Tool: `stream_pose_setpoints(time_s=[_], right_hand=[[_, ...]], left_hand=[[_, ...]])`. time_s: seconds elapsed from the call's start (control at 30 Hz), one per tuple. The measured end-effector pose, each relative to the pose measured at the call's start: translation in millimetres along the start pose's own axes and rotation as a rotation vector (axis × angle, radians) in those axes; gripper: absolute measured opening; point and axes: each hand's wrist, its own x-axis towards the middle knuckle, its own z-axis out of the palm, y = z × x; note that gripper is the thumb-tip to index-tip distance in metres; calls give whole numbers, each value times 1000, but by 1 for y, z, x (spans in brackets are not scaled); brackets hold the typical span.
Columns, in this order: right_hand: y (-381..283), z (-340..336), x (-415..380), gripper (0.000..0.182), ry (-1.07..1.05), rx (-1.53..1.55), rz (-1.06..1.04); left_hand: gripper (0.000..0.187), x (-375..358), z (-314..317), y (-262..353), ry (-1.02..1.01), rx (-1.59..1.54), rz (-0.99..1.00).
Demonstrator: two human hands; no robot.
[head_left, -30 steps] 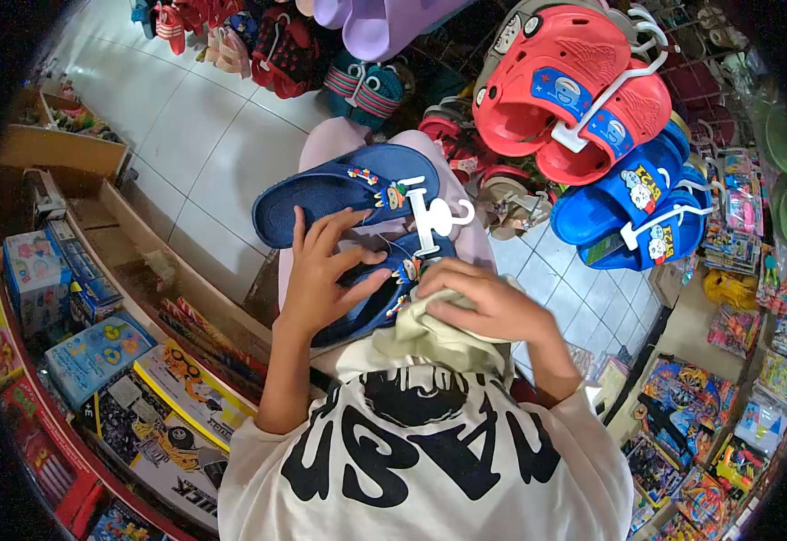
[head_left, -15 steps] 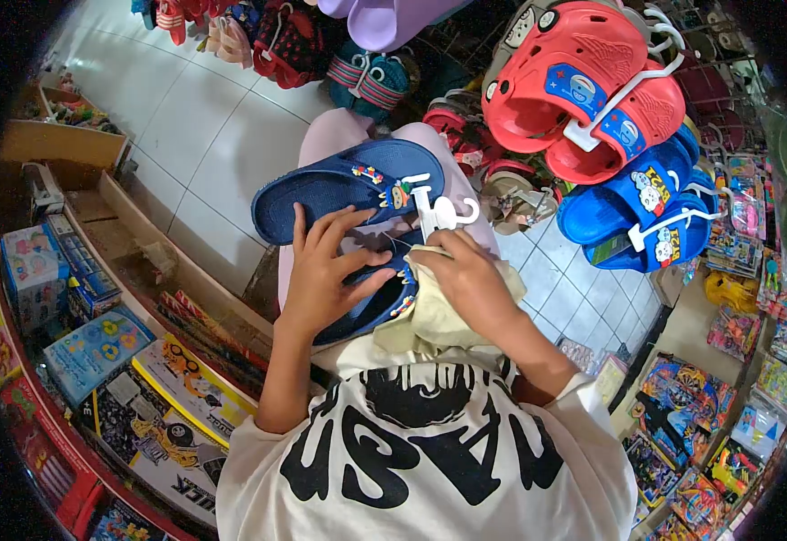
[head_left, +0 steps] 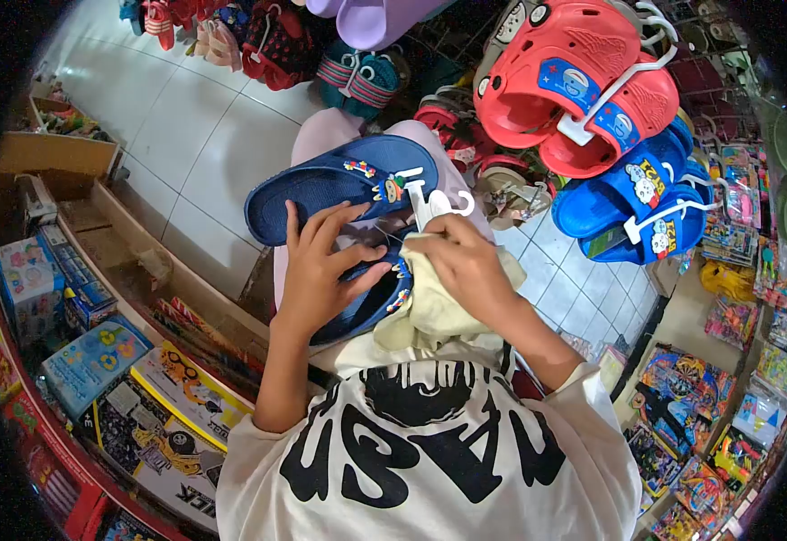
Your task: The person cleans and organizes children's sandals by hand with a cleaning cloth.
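Note:
A pair of dark blue children's flip-flops lies across my lap, joined by a white plastic hanger (head_left: 438,206). The upper flip-flop (head_left: 274,206) shows its whole footbed and small cartoon decorations on the strap. My hands and a cloth partly cover the lower flip-flop (head_left: 350,317). My left hand (head_left: 315,275) rests on the pair with its fingers spread, fingertips on the upper one and thumb over the lower one. Bunched in my right hand (head_left: 466,270) is a pale cream cloth (head_left: 443,317), pressed against the lower flip-flop's strap beside the hanger.
Red clogs (head_left: 556,81) and bright blue slides (head_left: 632,203) hang at the upper right. More children's shoes (head_left: 357,77) hang ahead. Boxed toys (head_left: 96,361) fill a wooden shelf (head_left: 173,261) on the left. Packaged toys (head_left: 682,388) line the right side.
The view has shifted slightly. My right hand, with the cloth, has moved a little up along the lower flip-flop's strap toward the hanger. My left hand stays in place on the pair.

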Motion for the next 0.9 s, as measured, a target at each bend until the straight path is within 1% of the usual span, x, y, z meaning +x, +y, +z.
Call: stream_pose_setpoints(time_s=[0.03, 0.07, 0.17, 0.2, 0.3, 0.33, 0.43, 0.47, 0.57, 0.6, 0.7, 0.8, 0.83, 0.9], right_hand=[[-4, 2, 0, 26, 33, 14, -66], [-5, 8, -1, 25, -2, -14, -73], [7, 8, -5, 24, -21, -46, 119], [7, 2, -2, 18, 31, 8, 103], [4, -22, -10, 13, 112, 226, 184], [3, -33, -20, 14, 31, 307, 309], [2, -43, -39, 16, -299, 486, 245], [1, -43, -43, 17, -324, 474, 302], [8, -44, -44, 18, -80, 468, 543], [15, -40, -40, 19, 149, 316, 428], [52, -25, -24, 18, 347, 107, 414], [71, -5, -9, 18, 216, 569, 475], [75, 0, -6, 20, 200, 649, 530], [86, 7, -1, 21, 184, 849, 553]], left_hand=[[19, 0, 0, 0, -5, 2, 0], [19, 1, -1, 1, -12, 6, -1], [18, -1, -1, 1, -20, 2, -7], [18, -1, 0, 1, -16, -1, -6], [18, -2, -2, -7, 5, -33, -25], [18, -2, -2, -6, 0, -40, -26], [19, -2, -5, -7, -14, -53, -24], [19, -2, -5, -7, -16, -54, -20], [20, -4, -2, -8, -17, -65, -26], [20, -5, -2, -9, -13, -67, -34], [21, -4, -4, -7, -25, -63, -33], [22, -4, -4, -6, -38, -51, -43], [22, -5, -4, -6, -35, -53, -51], [22, -6, -4, -5, -28, -58, -63]])
